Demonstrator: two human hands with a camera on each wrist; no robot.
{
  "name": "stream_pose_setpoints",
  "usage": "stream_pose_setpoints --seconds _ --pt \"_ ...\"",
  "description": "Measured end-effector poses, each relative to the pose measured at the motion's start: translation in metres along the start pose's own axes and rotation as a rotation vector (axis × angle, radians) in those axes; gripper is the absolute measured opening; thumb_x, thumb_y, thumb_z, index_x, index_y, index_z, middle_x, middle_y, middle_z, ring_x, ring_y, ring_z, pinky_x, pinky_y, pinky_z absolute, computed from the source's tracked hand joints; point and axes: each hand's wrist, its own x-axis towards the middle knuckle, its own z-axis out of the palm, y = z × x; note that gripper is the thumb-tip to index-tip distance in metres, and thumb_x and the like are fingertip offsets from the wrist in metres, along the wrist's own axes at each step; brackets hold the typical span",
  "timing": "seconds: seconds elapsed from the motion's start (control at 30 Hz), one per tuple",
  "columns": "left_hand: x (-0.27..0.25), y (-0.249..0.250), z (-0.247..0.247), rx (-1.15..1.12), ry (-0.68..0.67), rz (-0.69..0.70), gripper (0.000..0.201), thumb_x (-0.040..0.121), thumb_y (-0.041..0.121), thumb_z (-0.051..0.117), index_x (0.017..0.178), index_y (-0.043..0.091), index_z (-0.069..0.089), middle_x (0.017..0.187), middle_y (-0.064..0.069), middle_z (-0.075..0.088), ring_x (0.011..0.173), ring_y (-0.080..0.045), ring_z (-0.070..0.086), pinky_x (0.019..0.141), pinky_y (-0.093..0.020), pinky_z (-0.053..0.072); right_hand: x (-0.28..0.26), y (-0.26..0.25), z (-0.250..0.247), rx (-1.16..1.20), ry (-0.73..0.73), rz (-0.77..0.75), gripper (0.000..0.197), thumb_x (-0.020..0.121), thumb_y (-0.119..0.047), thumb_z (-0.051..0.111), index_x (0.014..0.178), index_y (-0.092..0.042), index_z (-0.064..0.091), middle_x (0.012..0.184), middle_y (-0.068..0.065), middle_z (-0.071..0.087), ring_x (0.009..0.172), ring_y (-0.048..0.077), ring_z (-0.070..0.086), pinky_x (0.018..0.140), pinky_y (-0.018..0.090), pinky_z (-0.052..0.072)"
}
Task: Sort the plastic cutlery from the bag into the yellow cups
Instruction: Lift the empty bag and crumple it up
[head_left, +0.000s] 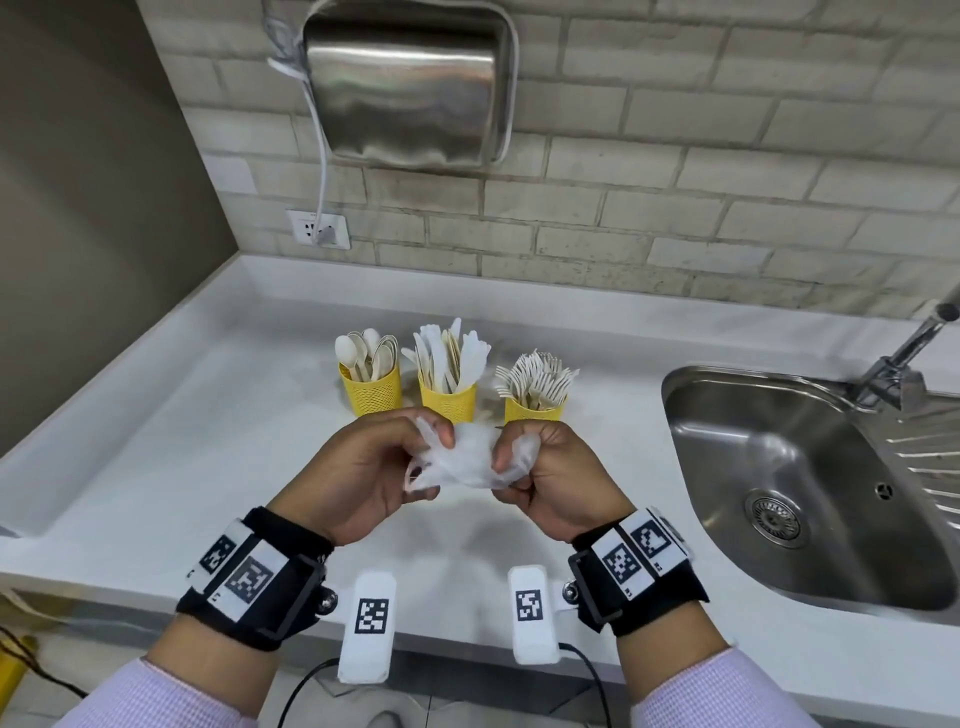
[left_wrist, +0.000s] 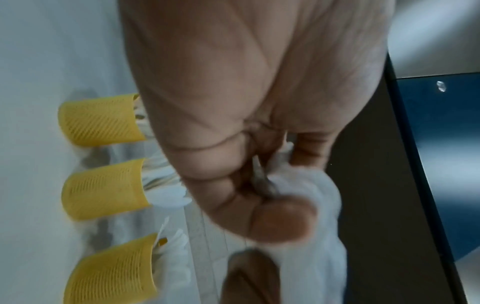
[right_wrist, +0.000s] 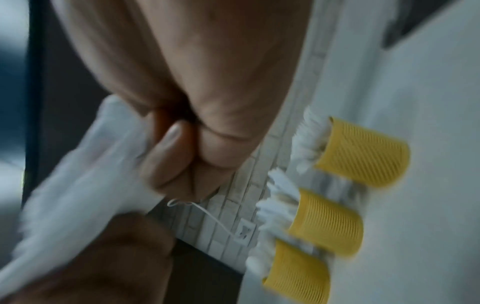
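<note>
From the head view, my left hand (head_left: 363, 470) and my right hand (head_left: 553, 475) are both clenched on one crumpled white bag (head_left: 465, 462), held between them above the white counter (head_left: 182, 431). My left grasps its nine o'clock end, my right its three o'clock end, fingers curled round the plastic. At twelve o'clock from the bag stand three yellow cups in a row: the spoon cup (head_left: 370, 389) toward eleven, the knife cup (head_left: 448, 400) at twelve, the fork cup (head_left: 532, 410) toward one. All three are filled with white and cream cutlery. One steel sink (head_left: 779, 467) lies at three o'clock, with one tap (head_left: 904, 358) behind it. One steel hand dryer (head_left: 410, 88) hangs on the tiled wall, its cord running to one socket (head_left: 319, 228).

The left wrist view is blurred. My palm fills the upper part, and my fingers (left_wrist: 280, 222) curl onto the bag (left_wrist: 322, 205) at five o'clock. The three cups line the nine o'clock edge, lying sideways in this picture.

The right wrist view is blurred as well. My fingers (right_wrist: 171, 152) pinch the bag (right_wrist: 85, 185) at eight o'clock. Three cups sit at four o'clock.
</note>
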Motion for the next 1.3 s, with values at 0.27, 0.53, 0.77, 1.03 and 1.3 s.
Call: stream_pose_setpoints --seconds 0.27,0.53,0.77,1.03,1.3 --pt "0.01 -0.001 -0.014 0.592 -0.109 -0.05 0.044 0.071 0.038 0.078 0.106 0.011 0.073 0.097 -0.019 0.072 0.087 -0.021 0.065 0.077 -0.037 0.05 0.001 -0.023 -0.003 -0.486 -0.223 -0.079 0.033 0.065 0.003 0.048 0.054 -0.021 0.067 0.064 0.012 0.051 0.057 0.016 0.046 0.052 0.02 0.037" --pt "0.012 -0.024 0.005 0.214 0.162 0.004 0.044 0.083 0.014 0.079 0.123 0.002 0.063 0.11 -0.022 0.076 0.091 -0.03 0.073 0.071 -0.031 0.059 0.002 0.0 -0.002 -0.158 -0.087 0.055 0.042 0.083 -0.027 0.057 0.122 -0.013 0.063 0.095 0.012 0.07 0.077 0.02 0.066 0.065 0.034 0.05" --pt "0.013 -0.02 0.017 0.452 0.138 -0.018 0.026 0.094 0.031 0.072 0.1 0.006 0.069 0.088 -0.007 0.07 0.079 -0.017 0.065 0.076 -0.033 0.055 0.007 0.016 -0.008 -0.368 0.221 -0.025 0.033 0.096 -0.029 0.056 0.103 0.002 0.066 0.09 0.023 0.07 0.075 0.026 0.063 0.059 0.033 0.046" --pt "0.014 -0.021 0.025 0.175 0.212 0.032 0.015 0.099 0.004 0.061 0.112 0.011 0.065 0.076 -0.016 0.069 0.058 -0.02 0.062 0.056 -0.024 0.054 -0.006 0.005 0.001 0.043 -0.01 0.01 0.031 0.103 0.004 0.043 0.125 -0.008 0.06 0.084 0.018 0.065 0.048 0.017 0.052 0.043 0.02 0.035" --pt "0.014 -0.021 0.032 -0.199 0.188 -0.042 0.013 0.1 0.005 0.054 0.103 0.009 0.067 0.092 -0.016 0.068 0.075 -0.028 0.069 0.064 -0.031 0.062 0.004 0.021 0.009 0.077 0.198 -0.108 0.049 0.093 0.012 0.045 0.065 -0.02 0.068 0.066 0.015 0.055 0.051 0.015 0.037 0.048 0.02 0.025"
